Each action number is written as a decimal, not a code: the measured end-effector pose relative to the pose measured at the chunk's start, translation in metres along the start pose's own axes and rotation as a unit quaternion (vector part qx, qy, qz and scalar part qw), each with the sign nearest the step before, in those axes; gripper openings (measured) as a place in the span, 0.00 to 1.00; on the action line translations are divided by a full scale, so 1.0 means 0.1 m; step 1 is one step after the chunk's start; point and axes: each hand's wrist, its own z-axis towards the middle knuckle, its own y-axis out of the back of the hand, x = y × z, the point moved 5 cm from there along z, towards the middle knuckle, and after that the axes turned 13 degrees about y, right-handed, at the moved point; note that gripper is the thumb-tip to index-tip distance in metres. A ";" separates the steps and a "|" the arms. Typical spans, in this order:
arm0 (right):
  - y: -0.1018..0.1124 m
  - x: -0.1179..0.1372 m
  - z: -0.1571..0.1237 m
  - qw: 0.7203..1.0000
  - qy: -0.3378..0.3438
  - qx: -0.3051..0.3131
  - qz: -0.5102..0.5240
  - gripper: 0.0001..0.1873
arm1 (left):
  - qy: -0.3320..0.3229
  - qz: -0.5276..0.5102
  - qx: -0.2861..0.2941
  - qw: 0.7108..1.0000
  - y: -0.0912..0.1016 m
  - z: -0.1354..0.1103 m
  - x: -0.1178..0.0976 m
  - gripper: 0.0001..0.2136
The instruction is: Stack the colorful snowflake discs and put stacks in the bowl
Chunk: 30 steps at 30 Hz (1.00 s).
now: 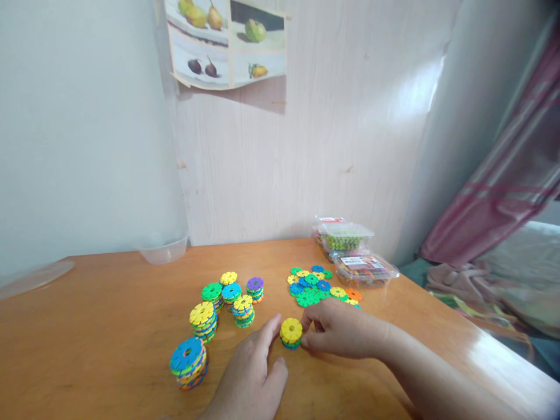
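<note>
A short stack of notched plastic discs (291, 331), yellow on top with green and blue below, stands on the wooden table between my hands. My left hand (251, 373) is open beside it, thumb and forefinger apart, the forefinger tip close to the stack's left side. From the right, my right hand (343, 328) curls its thumb and forefinger against the stack's edge; its other fingers are partly hidden. Behind that hand lies a loose spread of flower-shaped discs (311, 294) in green, blue, yellow and orange, partly covered by it.
Several finished-looking disc stacks stand to the left, the nearest a blue-topped stack (189, 363) and a purple-topped stack (255, 289) farther back. Clear lidded boxes (366, 269) sit at the back right. A clear plastic tub (164, 251) and a lid (37, 279) lie at the back left.
</note>
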 end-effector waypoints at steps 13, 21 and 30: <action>0.43 -0.29 -0.12 0.993 -0.028 -0.103 -0.055 0.10 | 0.015 0.015 0.012 1.000 0.00 0.02 0.02 0.30; 0.65 -0.83 -0.39 0.971 -0.182 -0.084 -0.131 0.07 | 0.008 0.024 0.011 1.000 0.00 0.05 0.04 0.30; 0.44 -0.87 -0.33 0.973 -0.211 -0.015 -0.092 0.10 | -0.001 0.014 -0.001 1.000 -0.01 0.07 0.06 0.31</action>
